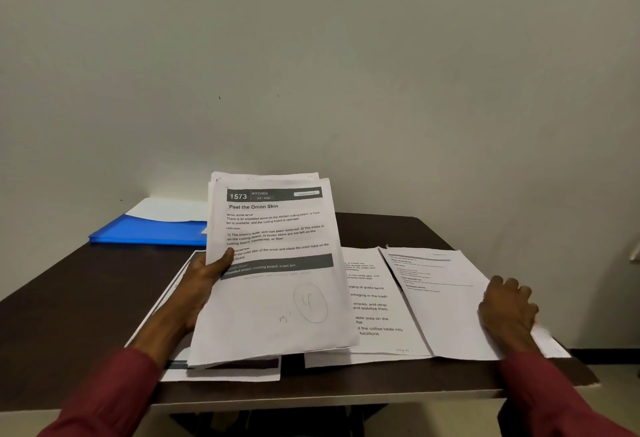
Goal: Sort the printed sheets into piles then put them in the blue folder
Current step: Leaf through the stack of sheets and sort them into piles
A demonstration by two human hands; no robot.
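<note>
A blue folder (149,233) lies on the dark counter (69,315), beyond and to the left of the left hand's fingers, with a white sheet (166,209) showing at its far edge. The left hand (202,275), in a maroon sleeve (114,391), holds a stack of printed sheets (277,298) tilted up off the counter; its thumb is pressed on the front page, headed "Peel the Onion Skin", and the other fingers are hidden behind the stack, so the stack is pinched between them. Under this hand a flat pile of sheets (221,372) lies on the counter. Between the two hands lies a second pile (374,308), partly covered by the held stack. Just right of it is a third pile (440,298), where the right hand (507,310) rests near the right edge, its fingers (512,286) bent and close together, tips down on the paper; whether they grip the sheet cannot be told.
</note>
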